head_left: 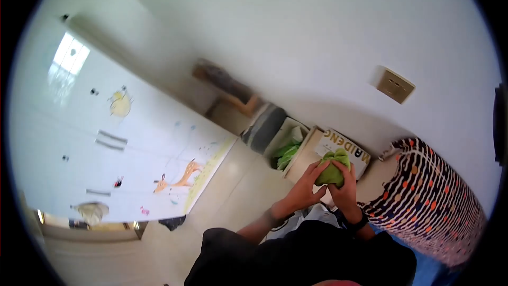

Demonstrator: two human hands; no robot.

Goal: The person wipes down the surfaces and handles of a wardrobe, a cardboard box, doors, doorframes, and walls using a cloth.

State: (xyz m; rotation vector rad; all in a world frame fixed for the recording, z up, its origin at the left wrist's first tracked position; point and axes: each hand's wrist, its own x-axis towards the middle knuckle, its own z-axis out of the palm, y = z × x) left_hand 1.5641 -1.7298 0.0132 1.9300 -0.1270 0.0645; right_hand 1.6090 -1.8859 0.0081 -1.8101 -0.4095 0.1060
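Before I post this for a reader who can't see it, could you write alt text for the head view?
A person's left hand and right hand hold a crumpled green cloth near a white item lettered MAIDENG. A white wardrobe with a deer picture is at the view's left, striped, dotted fabric at its right.

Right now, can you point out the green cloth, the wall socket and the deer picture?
Green cloth [332,172]: head view, its bunched middle.
Wall socket [396,86]: head view, centre of its plate.
Deer picture [189,171]: head view, the deer's body.
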